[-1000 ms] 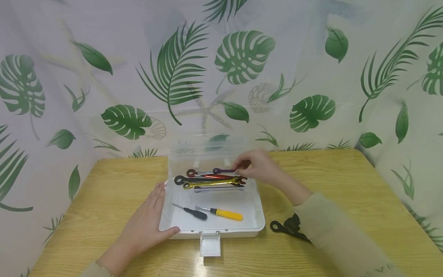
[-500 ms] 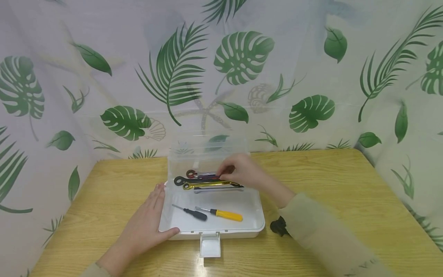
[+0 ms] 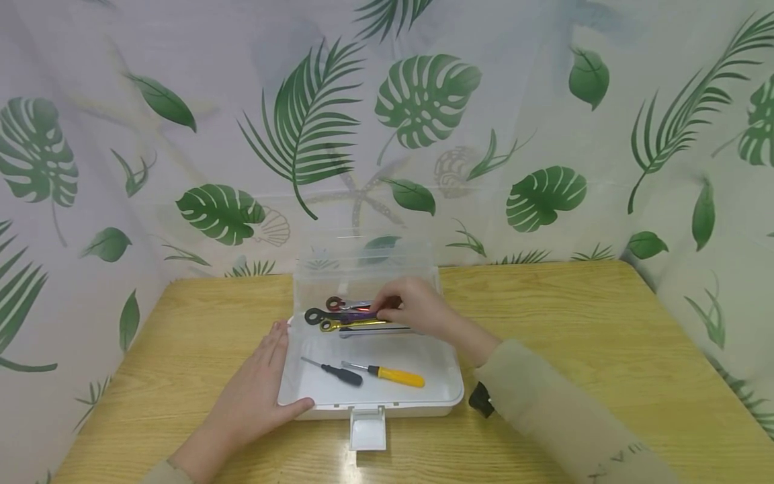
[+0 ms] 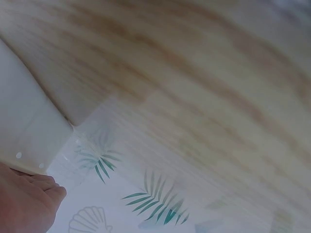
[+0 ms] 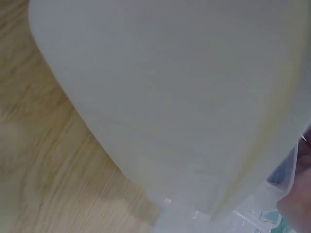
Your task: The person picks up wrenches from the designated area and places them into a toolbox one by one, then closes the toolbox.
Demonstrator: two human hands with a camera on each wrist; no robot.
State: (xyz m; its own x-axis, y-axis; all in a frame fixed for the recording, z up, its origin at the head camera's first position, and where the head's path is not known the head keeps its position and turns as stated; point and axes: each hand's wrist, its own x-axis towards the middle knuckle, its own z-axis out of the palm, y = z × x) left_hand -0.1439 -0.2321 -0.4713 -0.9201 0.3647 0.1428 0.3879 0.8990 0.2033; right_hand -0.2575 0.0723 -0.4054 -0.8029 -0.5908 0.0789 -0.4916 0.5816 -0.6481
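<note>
Right hand (image 3: pixel 411 309) shifted leftward, lowering purple wrench (image 3: pixel 353 314) onto wrench stack.

Looks like a makeshift recording corner at home rather than a real workshop: a small wooden surface (image 3: pixel 605 323) boxed in by a leaf-print curtain (image 3: pixel 423 134) across the top and both sides of the frame, with just a clear plastic toolbox (image 3: pixel 369 396) in the middle.
</note>
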